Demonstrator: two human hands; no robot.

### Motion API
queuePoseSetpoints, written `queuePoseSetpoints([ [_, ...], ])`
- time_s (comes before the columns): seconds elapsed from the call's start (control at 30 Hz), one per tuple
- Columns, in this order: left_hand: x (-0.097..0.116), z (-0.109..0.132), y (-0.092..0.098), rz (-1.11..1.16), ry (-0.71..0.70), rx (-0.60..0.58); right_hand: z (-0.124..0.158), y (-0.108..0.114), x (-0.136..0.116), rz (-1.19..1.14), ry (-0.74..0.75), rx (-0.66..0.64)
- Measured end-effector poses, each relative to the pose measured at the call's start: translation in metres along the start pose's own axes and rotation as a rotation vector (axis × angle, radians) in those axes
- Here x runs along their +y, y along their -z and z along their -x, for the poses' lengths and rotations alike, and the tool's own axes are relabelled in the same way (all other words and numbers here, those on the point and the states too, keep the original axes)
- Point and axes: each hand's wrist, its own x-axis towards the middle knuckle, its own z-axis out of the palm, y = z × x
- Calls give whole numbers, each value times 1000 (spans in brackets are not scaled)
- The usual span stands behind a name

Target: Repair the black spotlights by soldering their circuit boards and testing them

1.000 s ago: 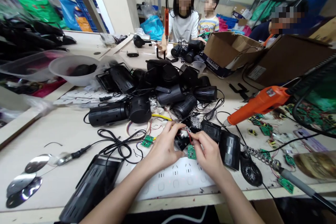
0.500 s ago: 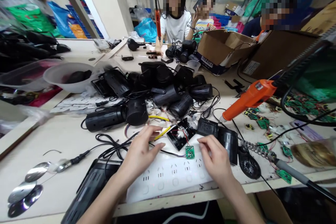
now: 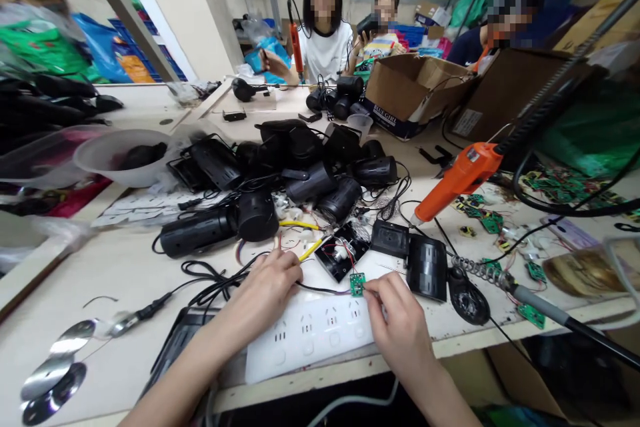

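My right hand pinches the right edge of a small green circuit board between thumb and fingers. Thin red wires run from the board up to an opened black housing with a white part inside. To the left, my left hand has its fingers curled down over a black cable, which comes out from under them and leads to the board. The fingertips are partly hidden. Under both hands lies a white power strip. Just beyond my left hand are yellow handles.
Black cylindrical housings pile up in the middle. An orange electric screwdriver hangs at the right above a black housing. A soldering iron and coiled spring are at lower right. Metal discs lie left. Co-workers sit opposite.
My left hand has gone from spread fingers to curled ones over the cable. My right hand has moved left and taken hold of the circuit board's edge. The view has shifted slightly.
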Motion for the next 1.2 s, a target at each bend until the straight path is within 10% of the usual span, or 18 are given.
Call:
queuePoseSetpoints([
  [0.37, 24, 25, 26, 113, -250, 250, -12, -16, -38, 162, 193, 16],
  [0.6, 17, 15, 54, 390, -91, 219, -42, -15, -19, -218, 130, 82],
  [0.8, -19, -17, 32, 334, 27, 172, -41, -21, -3, -167, 167, 142],
  [1.2, -10, -48, 1, 270, -151, 2, -53, -30, -7, -52, 143, 277],
])
